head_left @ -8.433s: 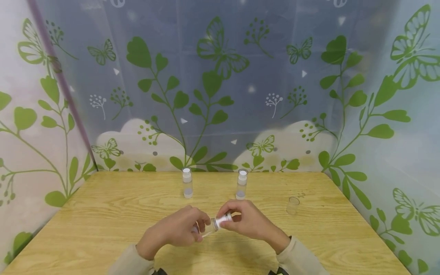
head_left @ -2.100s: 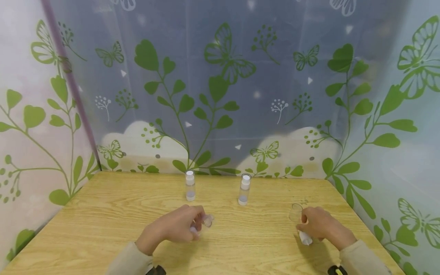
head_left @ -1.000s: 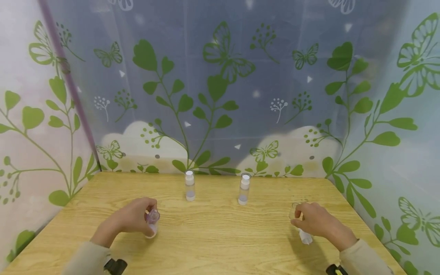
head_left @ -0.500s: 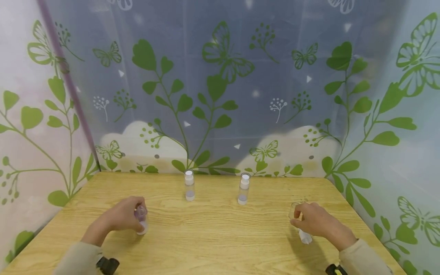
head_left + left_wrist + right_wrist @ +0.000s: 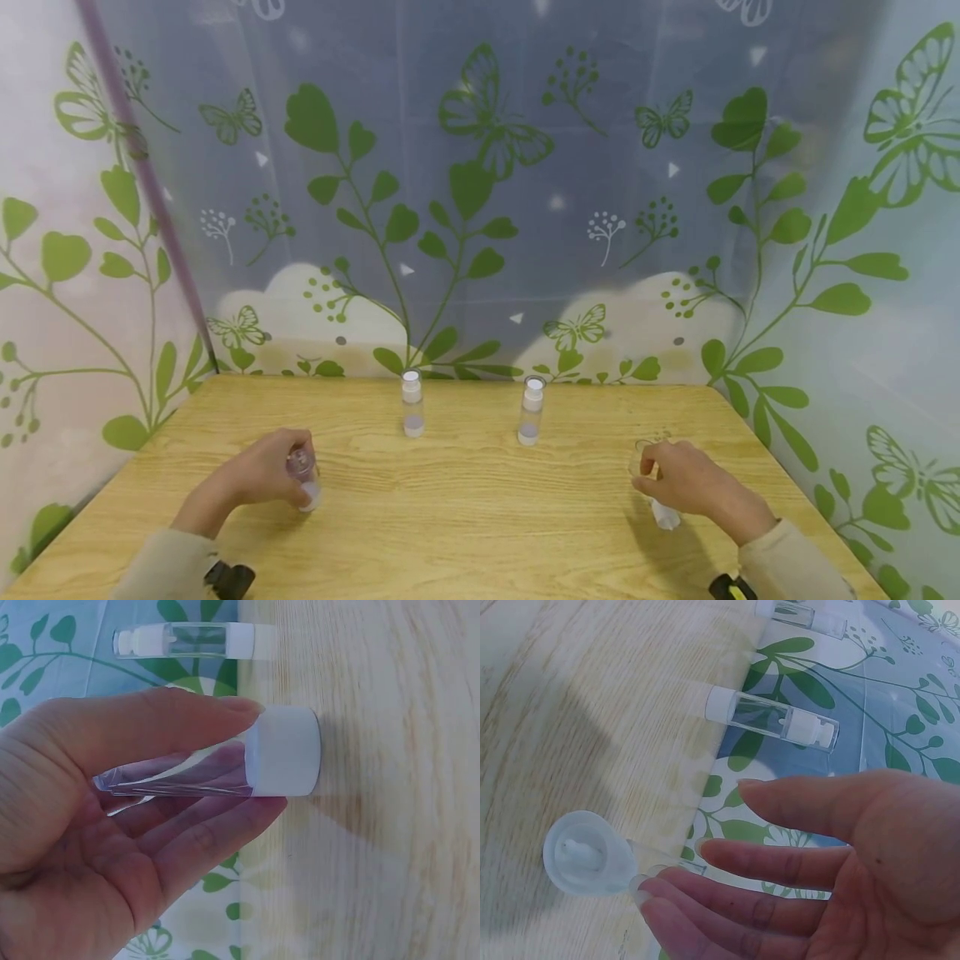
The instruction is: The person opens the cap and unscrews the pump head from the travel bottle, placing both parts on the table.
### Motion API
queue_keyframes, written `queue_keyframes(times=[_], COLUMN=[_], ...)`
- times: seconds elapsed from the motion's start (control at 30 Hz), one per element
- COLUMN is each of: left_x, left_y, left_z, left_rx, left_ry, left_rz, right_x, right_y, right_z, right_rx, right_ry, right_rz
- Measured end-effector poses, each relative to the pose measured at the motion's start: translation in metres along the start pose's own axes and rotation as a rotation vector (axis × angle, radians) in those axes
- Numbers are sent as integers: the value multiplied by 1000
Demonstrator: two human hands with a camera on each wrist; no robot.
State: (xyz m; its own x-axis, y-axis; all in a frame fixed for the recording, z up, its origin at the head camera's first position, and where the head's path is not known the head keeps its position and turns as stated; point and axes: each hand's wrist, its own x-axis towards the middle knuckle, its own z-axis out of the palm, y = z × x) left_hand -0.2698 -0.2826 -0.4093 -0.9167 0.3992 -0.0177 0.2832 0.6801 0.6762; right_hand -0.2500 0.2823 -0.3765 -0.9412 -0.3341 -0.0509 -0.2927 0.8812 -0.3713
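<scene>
My left hand (image 5: pixel 266 471) grips a clear open-topped bottle body (image 5: pixel 187 776) at the left of the table. Its white base (image 5: pixel 289 750) is down at the wood, thumb on one side and fingers on the other. At the right, my right hand (image 5: pixel 693 479) hovers with loosely bent fingers and nothing between thumb and forefinger. A white pump head (image 5: pixel 581 855) lies on the table just beyond the fingertips of this hand. Behind the hand stands a clear cap (image 5: pixel 642 454), partly covered by the fingers in the head view.
Two capped pump bottles with white bases stand upright towards the back, one left of centre (image 5: pixel 412 408) and one nearer the middle (image 5: pixel 531 414). A patterned curtain (image 5: pixel 480 250) rises behind the wooden table (image 5: pixel 465 517) and along both sides.
Both hands were together at the centre on the bottle and its pump. The right hand took the pump head right and let it go; the left carried the bottle body left.
</scene>
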Motion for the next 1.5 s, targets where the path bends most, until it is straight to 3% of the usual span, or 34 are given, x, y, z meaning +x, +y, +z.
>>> queue_keyframes(times=[0.37,0.57,0.7,0.8,1.0,1.27,1.5], left_x=[-3,1,7,13,37,86,133], left_y=[8,39,64,82,110,131,143], left_z=[-11,-22,-19,-10,14,52,91], left_rx=[25,79,136,141,86,58,-15], left_ry=[-73,62,144,155,89,35,-8], left_rz=[48,54,102,146,163,197,165], right_x=[5,6,9,12,15,18,23], right_y=[-3,-5,-8,-12,-18,-24,-34], right_z=[-6,-7,-7,-7,-7,-4,-6], right_rx=[-16,-31,-37,-25,22,22,-14], right_ry=[-21,-9,-22,-36,-48,-59,-92], right_rz=[-3,-6,-8,-2,17,-10,-53])
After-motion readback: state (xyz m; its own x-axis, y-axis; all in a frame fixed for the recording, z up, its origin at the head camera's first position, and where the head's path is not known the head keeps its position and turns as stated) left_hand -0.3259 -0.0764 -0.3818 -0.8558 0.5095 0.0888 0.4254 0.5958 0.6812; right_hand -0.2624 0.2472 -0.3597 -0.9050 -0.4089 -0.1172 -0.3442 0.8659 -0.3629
